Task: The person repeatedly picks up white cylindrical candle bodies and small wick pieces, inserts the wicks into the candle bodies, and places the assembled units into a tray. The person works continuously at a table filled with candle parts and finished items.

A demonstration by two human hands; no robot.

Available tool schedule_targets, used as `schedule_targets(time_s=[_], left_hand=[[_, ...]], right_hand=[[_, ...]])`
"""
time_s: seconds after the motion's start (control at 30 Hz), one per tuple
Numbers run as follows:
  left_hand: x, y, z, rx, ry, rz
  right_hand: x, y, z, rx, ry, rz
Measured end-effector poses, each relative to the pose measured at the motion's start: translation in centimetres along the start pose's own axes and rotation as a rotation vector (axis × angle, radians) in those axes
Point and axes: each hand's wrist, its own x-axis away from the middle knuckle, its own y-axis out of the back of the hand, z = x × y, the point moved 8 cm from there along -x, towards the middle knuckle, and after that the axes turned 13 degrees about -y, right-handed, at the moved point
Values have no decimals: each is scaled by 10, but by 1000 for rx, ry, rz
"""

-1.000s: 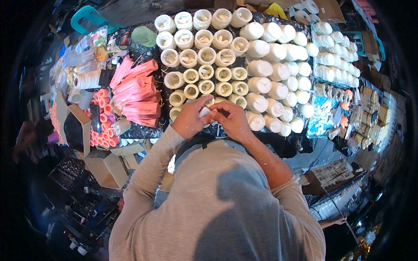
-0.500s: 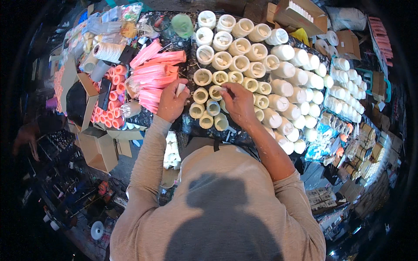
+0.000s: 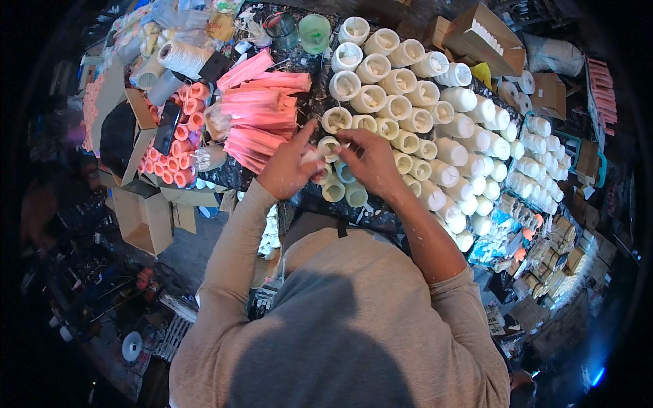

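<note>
My left hand (image 3: 286,170) is raised over the near edge of a dark tabletop. Its index finger points forward, while the thumb and other fingers close on a small white piece (image 3: 312,156), partly hidden. Close beside it, my right hand (image 3: 371,161) has its fingers pinched together over the nearest cups; whatever is in that pinch is too small to make out. Around both hands stand rows of cream open-topped cylindrical cups (image 3: 368,99), many with a pale piece inside. Left of them lies a fan of pink ridged sticks (image 3: 262,112).
White closed-ended cylinders (image 3: 445,151) fill the right side. A green translucent cup (image 3: 314,34) and a dark glass (image 3: 281,31) stand at the back. Pink tubes (image 3: 178,147), a thread spool (image 3: 183,60) and an open cardboard box (image 3: 146,221) are on the left.
My left hand has moved right, off the pink sticks and close to my right hand, its index finger now extended. The view has shifted, so the table appears moved slightly right.
</note>
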Motion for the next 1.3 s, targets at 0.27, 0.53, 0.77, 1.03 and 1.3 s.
schedule_targets(time_s=[0.27, 0.53, 0.77, 1.03, 1.3], left_hand=[[-13, -15, -16, -45, 13, 159], [-112, 15, 2, -476, -328, -272], [-90, 16, 12, -281, -174, -172], [-74, 23, 2, -100, -152, -266], [-6, -25, -20, -109, -131, -139]], right_hand=[[29, -5, -4, -256, -118, 125], [0, 48, -11, 21, 53, -441], [-18, 19, 2, 199, 275, -438], [-15, 9, 11, 266, 314, -419], [42, -19, -1, -266, -38, 9]])
